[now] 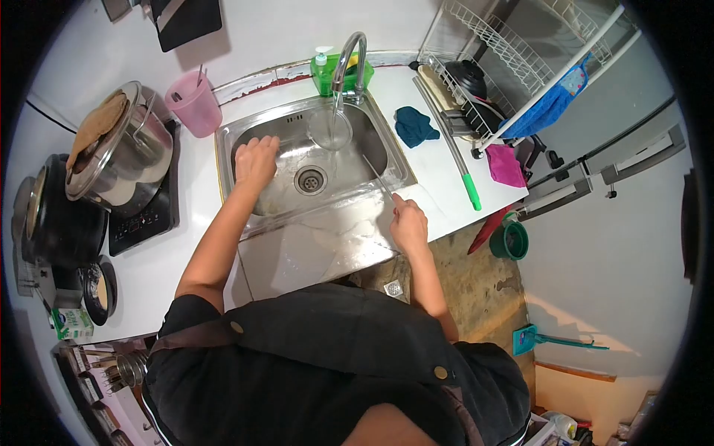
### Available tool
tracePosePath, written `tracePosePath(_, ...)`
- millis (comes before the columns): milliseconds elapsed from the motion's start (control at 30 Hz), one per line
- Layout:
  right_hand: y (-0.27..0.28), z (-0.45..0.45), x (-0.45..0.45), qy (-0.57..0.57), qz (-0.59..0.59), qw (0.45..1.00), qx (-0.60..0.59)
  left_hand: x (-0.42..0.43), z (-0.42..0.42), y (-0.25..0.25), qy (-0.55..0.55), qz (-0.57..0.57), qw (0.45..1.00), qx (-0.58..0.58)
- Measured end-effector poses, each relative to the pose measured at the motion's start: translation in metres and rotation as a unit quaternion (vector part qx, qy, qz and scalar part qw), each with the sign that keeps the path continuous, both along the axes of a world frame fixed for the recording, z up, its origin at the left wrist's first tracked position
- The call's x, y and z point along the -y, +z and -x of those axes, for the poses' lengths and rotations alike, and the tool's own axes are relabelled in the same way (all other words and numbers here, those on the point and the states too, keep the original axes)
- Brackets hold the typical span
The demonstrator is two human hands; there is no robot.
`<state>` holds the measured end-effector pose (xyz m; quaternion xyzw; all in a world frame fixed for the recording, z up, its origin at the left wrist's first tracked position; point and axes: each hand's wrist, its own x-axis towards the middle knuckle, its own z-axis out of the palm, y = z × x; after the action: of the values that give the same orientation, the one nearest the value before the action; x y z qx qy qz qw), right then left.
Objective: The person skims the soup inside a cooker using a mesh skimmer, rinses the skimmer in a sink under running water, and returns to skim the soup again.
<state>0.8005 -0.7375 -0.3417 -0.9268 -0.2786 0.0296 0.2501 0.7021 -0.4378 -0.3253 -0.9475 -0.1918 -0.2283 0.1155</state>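
Note:
Over the left side of the steel sink is my left hand, its fingers curled down and closed; whatever may be in them is hidden. My right hand is closed around one end of a thin metal utensil at the sink's front right edge. The utensil's far end points into the basin, and its kind cannot be made out. Beneath the curved faucet, a clear round bowl or lid sits near the back of the basin, with water seemingly falling on it.
A pink cup, a large steel pot and an induction cooker are on the left. Right of the sink lie a dark teal cloth and a green-tipped pole, beside a white dish rack. Water wets the front counter.

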Motion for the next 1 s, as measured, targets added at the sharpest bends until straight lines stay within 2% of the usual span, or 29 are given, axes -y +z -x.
tracePosePath(133,-0.003,-0.002,-0.004,0.003,0.013,1.000,0.003,0.003,-0.005,-0.008,-0.043,0.016,0.999,-0.005)
tracePosePath(200,-0.002,-0.002,-0.004,-0.005,0.012,1.000,-0.002,0.005,-0.009,-0.009,-0.057,0.059,0.993,-0.088)
tracePosePath(333,0.003,-0.005,0.003,-0.024,0.006,1.000,-0.009,0.004,-0.005,-0.014,-0.082,0.118,0.989,-0.039)
tracePosePath(400,0.002,-0.009,0.008,-0.020,0.008,1.000,-0.018,0.002,-0.001,-0.010,-0.055,0.153,0.982,-0.100)
tracePosePath(533,0.010,-0.007,0.010,-0.022,-0.001,0.999,-0.031,-0.004,-0.002,-0.012,-0.065,0.153,0.983,-0.075)
tracePosePath(733,0.010,-0.008,0.010,-0.014,-0.008,1.000,-0.022,-0.007,-0.004,0.004,-0.059,0.153,0.980,-0.116)
tracePosePath(1000,0.005,-0.003,0.008,-0.008,-0.001,1.000,-0.023,-0.018,0.007,0.039,-0.068,0.090,0.979,-0.171)
